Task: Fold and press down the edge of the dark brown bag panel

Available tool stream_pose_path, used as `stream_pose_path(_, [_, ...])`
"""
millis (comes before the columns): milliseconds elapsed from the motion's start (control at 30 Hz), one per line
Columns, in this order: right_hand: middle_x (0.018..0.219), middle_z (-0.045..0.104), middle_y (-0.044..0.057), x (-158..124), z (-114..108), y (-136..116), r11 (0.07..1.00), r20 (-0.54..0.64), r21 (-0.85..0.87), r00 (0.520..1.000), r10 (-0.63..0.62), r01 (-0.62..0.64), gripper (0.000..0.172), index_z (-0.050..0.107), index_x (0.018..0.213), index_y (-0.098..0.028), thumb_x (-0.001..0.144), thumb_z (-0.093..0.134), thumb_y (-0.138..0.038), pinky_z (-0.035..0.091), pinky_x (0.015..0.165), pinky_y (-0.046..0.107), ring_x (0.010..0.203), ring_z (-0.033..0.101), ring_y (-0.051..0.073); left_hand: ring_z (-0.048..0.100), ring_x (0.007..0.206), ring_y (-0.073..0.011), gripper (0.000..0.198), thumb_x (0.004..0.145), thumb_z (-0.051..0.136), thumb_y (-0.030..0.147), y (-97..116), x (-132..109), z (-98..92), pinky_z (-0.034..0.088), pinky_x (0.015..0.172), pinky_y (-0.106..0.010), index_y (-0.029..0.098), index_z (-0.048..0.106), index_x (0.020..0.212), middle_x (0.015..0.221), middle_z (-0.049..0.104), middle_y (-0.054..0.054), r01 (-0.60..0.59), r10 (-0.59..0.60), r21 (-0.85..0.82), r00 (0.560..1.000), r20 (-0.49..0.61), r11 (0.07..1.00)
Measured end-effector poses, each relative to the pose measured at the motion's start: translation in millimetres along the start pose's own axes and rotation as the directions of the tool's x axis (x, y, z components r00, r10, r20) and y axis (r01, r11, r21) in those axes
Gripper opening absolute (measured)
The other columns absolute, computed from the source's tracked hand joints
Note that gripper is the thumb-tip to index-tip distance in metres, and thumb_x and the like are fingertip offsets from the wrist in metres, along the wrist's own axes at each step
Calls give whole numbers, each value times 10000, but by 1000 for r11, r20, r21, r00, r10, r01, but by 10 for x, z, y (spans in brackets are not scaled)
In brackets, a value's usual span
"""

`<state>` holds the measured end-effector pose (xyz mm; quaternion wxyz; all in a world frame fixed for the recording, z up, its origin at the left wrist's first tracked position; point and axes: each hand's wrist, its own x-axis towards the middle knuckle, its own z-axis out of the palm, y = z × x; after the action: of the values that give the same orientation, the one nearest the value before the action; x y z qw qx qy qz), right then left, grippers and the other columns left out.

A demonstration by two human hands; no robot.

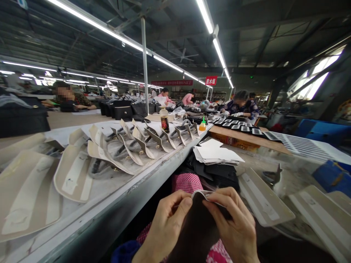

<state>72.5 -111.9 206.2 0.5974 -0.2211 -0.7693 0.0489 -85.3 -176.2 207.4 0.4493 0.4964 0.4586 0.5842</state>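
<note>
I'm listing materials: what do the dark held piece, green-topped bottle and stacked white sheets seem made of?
Dark piece: perhaps leather or imitation, matt; it bends smoothly, pale-edged. Green-topped bottle: likely plastic, perhaps translucent; orange body, slim nozzle. White sheets: probably paper or card, matt, thin.

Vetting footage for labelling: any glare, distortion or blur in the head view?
Head view: ceiling tubes and window glare white against a dark ceiling; head view: beige panel at left looks stretched, wide-angle style; head view: held piece, between left hand and right hand, has a dark face with little detail.
</note>
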Motion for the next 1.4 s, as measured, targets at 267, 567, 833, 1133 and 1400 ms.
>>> stream_pose_path(267, [727,660,14,84,94,-161,972,196,-96,962,-193,214,213,708,857,-211,958,579,-75,465,557,244,596,594,125,340,547,-116,338,911,479,198,586,302,-292,235,482,-250,189,470,574,579,359,48,-239,24,596,938,346,766])
stream_pose_path(567, [737,668,19,8,238,-155,938,293,-52,903,-315,344,254,696,841,-187,970,525,-49,421,575,254,609,556,126,368,490,-111,257,747,516,-16,690,276,-371,235,497,-255,188,531,591,528,454,60,-362,11,739,901,433,568])
stream_pose_path(833, [725,699,1,-2,195,-164,899,404,182,803,-439,399,363,640,854,-196,1100,373,-199,404,573,289,612,567,141,440,530,-113,225,815,506,32,554,303,-461,267,527,-240,155,619,665,579,532,34,-312,-12,765,923,385,563])
stream_pose_path(1133, [804,721,-25,7,95,-20,975,365,224,927,-84,0,49,646,1000,-240,1019,602,-247,517,666,204,685,678,127,568,666,-124,263,946,479,191,474,329,-449,416,630,-203,133,695,808,730,659,4,-170,-13,598,957,289,784])
stream_pose_path(1400, [762,731,-50,87,-45,190,945,383,120,893,238,-303,75,713,837,-241,907,727,-219,505,645,188,665,667,130,672,855,-209,224,856,720,285,2,31,-373,472,736,-242,161,733,1043,916,753,-13,0,-70,355,980,185,935])
